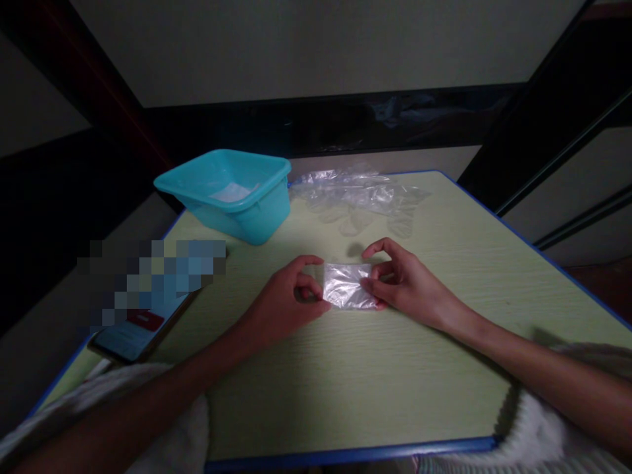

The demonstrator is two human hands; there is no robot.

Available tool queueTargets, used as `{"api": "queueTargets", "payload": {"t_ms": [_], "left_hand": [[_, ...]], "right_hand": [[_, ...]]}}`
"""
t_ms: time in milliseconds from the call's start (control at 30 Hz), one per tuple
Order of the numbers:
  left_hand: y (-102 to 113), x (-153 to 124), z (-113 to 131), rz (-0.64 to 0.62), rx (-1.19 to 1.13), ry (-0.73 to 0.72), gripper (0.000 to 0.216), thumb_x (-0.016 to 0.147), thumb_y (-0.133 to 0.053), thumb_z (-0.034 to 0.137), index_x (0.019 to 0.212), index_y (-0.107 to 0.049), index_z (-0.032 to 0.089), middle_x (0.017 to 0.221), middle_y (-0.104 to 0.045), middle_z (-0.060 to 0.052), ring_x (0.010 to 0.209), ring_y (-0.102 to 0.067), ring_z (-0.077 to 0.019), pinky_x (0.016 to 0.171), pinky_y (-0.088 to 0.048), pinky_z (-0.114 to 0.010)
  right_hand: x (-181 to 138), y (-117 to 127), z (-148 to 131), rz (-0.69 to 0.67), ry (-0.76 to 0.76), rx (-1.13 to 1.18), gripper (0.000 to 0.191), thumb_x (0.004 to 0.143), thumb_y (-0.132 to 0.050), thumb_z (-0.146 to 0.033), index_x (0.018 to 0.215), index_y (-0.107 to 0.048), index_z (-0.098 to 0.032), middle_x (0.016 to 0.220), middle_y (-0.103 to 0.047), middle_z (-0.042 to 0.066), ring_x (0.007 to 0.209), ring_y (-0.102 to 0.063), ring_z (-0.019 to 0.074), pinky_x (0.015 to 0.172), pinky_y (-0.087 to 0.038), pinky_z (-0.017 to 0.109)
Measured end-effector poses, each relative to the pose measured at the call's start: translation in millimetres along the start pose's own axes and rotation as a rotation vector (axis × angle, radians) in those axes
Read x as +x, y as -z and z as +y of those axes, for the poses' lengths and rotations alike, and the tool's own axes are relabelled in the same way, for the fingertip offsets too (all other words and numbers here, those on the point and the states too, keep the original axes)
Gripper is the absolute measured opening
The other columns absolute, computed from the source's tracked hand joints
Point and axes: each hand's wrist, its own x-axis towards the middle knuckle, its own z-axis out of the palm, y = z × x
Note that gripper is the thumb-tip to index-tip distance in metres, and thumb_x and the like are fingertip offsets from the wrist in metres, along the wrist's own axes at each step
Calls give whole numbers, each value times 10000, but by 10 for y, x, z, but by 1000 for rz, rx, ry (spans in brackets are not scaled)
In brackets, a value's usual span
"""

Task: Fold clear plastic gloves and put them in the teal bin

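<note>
Between my hands is a small rectangular packet of shiny, wrinkled clear plastic, held just over the table. My right hand pinches its right end, thumb on the near face and fingers behind; the index finger is raised off it. At the left end, my left hand has its thumb at the lower corner and its index fingertip at the upper corner. What lies inside the plastic, if anything, I cannot make out.
Thin clear plastic sheets, partly glove-shaped, lie at the table's back. A turquoise bin with something whitish inside stands back left. A phone, partly blurred out, lies left on the pale, blue-edged table. A panel rises behind.
</note>
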Motion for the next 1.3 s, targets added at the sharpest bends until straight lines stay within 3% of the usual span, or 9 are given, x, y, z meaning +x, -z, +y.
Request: {"api": "queueTargets", "payload": {"t_ms": [300, 733, 1300], "left_hand": [[16, 20, -25, -37, -31, -43, 478, 586, -630, 104, 1046, -507, 147, 608, -599, 68, 561, -522, -103, 552, -395, -202], [-11, 19, -26, -14, -10, -39, 385, 627, -592, 110, 989, -474, 169, 593, -574, 83, 541, -518, -100, 528, -390, -201], [-98, 20, -111, 72, 141, -149, 356, 682, -554, 88, 1004, -435, 183, 588, -513, 88, 548, -485, -108, 545, -382, -221]], "right_hand": [[9, 0, -25, 15, -48, 40, 322, 654, -555, -179, 918, -371, -202, 485, -477, -123, 357, -485, 89, 374, -369, 200], [0, 13, -26, 36, 2, -52, 304, 661, -527, -173, 918, -369, -209, 517, -497, -100, 370, -498, 101, 364, -364, 210], [-38, 44, -44, 84, 214, -625, 259, 723, -511, -128, 961, -432, -190, 507, -501, -87, 427, -471, 108, 447, -322, 208]]}}
